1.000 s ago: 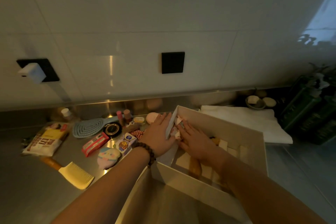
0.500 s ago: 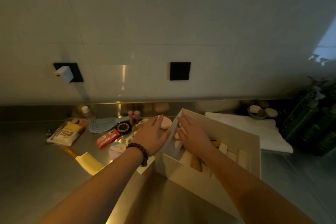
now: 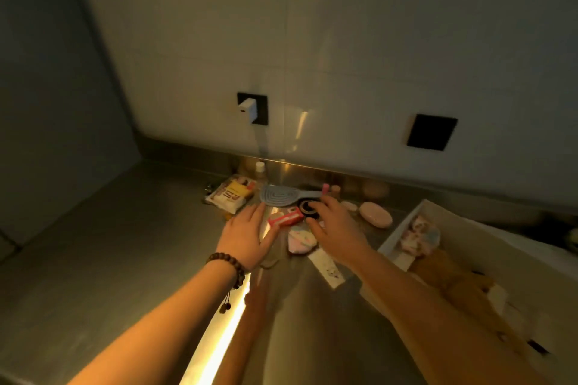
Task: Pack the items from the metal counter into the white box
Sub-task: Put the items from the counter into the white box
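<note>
My left hand (image 3: 247, 236) hovers flat and relaxed over the metal counter (image 3: 131, 247), just left of a red packet (image 3: 285, 217). My right hand (image 3: 336, 228) reaches over the pile, fingers spread above a black round compact (image 3: 308, 207) and a pastel pouch (image 3: 301, 240); it holds nothing I can make out. A blue hairbrush (image 3: 278, 195), a snack bag (image 3: 230, 195), a pink oval soap case (image 3: 375, 214) and a long white strip pack (image 3: 327, 266) also lie there. The white box (image 3: 397, 233) sits at the right with patterned items (image 3: 420, 233) inside.
A small clear bottle (image 3: 259, 169) and pink tubes (image 3: 327, 189) stand against the back wall. A white charger (image 3: 247, 110) sticks out of a black wall socket, and a second black socket plate (image 3: 431, 132) is to its right. A side wall closes the counter at the left.
Both hands left the white box and moved left over the pile of items on the counter. The view swung left, so the box now sits at the right edge.
</note>
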